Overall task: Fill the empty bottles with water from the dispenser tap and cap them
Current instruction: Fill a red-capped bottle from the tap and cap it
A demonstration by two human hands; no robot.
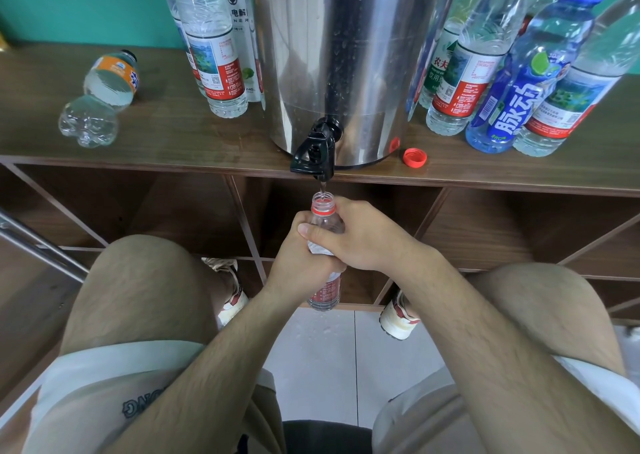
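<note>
Upper left of the frame, an orange-labelled bottle [104, 93] lies on its side on the brown tabletop [166, 134], black cap on, pointing away from the camera. Just right of it, a cluster of clear bottles [214, 48] stands upright, tight against the left flank of the steel dispenser [346, 55]. The drum fills top centre, beaded with droplets. Its black tap [315, 148] juts out over the tabletop's front edge, and a thin stream of water [322, 189] drops straight from the spout. Right under it at centre frame is the open bottle [323, 207], uncapped, red ring at the neck, held upright in front of the shelving with its mouth catching the stream. The left hand [298, 266] comes up from lower left, its grip wrapped round the bottle's body. The right hand [360, 238] lies over it from the right, its grip curled round the shoulder with the thumb across the front. Further right, a red cap [414, 157] lies loose on the tabletop beside the dispenser's base. At upper right stands another crowd of bottles, among them a blue bottle [526, 86] with a blue cap, flanked by red-and-white labelled bottles [467, 82]
</note>
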